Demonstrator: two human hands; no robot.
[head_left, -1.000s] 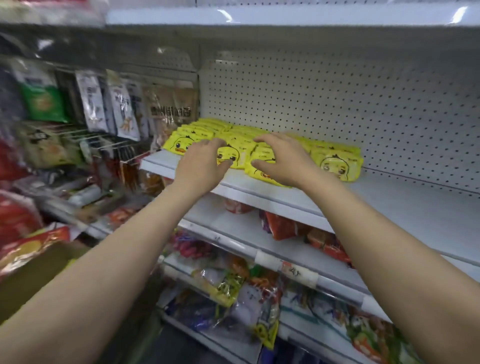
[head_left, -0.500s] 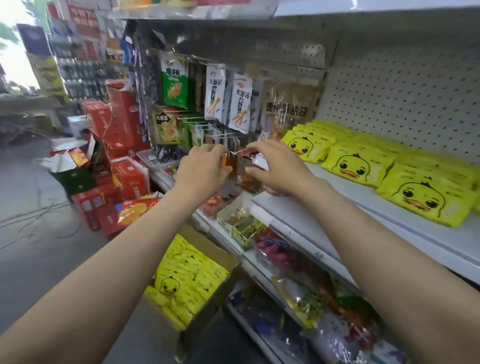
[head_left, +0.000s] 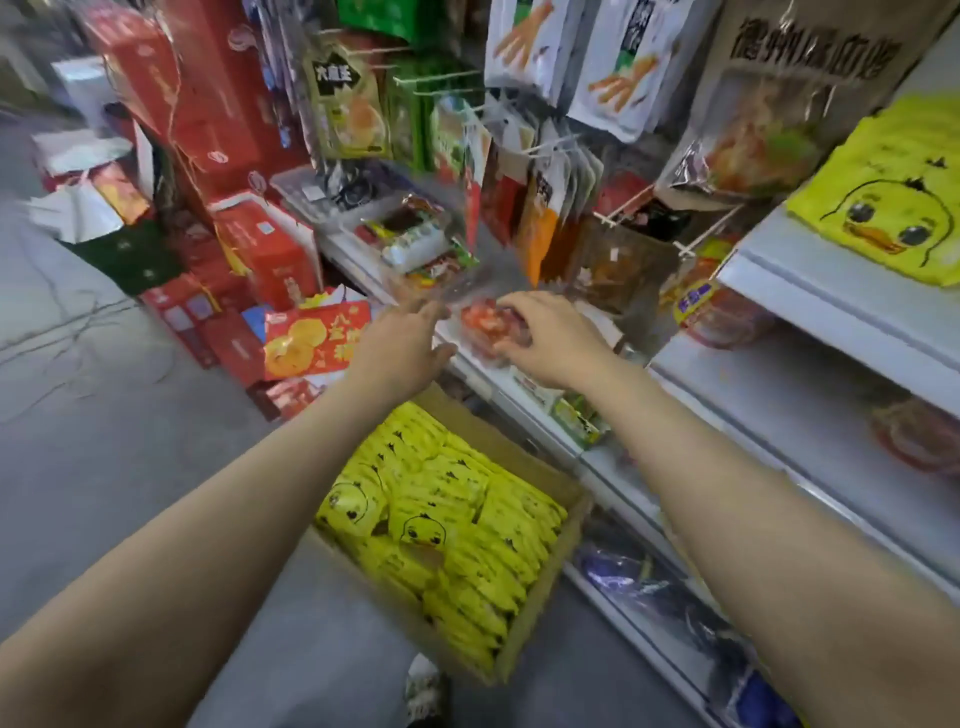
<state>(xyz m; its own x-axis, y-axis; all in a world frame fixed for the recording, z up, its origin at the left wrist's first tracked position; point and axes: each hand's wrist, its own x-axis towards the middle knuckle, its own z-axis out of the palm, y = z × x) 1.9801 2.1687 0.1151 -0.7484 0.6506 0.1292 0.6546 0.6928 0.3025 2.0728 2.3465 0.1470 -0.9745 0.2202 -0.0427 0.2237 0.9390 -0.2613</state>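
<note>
Our left hand (head_left: 400, 351) hovers empty, fingers loosely straight. Our right hand (head_left: 553, 338) curls over a blurred red packet (head_left: 480, 318); we cannot tell whether it grips, nor the packet's label or long axis.

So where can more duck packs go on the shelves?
The middle shelf is bare between the red tub and the red pack. The floor left of the box is free too. It is crowded under the hanging bags.
</note>
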